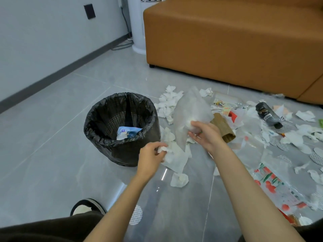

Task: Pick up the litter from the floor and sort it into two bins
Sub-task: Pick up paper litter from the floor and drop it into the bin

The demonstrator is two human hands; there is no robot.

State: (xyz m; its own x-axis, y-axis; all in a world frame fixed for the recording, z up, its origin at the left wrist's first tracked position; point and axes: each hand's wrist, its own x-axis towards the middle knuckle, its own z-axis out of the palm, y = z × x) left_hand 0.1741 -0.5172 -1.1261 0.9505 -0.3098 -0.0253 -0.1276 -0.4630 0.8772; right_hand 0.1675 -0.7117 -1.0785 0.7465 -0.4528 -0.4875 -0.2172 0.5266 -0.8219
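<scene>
The left hand point(151, 155) clutches crumpled tissue point(173, 154); the right hand point(205, 134) pinches a translucent bag point(189, 109). Both hands hover just beside the black-lined bin point(111, 151). Best to part tissue from plastic before dropping either; more litter point(295, 136) strews the floor point(70, 163) rightward

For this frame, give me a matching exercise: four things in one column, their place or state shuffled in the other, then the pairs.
1. left hand
2. right hand
3. dark bottle
4. blue-and-white wrapper

A. lying on its side on the floor
B. inside the black-lined bin
C. grips crumpled white tissue
D. holds a translucent plastic bag

Pairs: 1-C, 2-D, 3-A, 4-B.
</scene>
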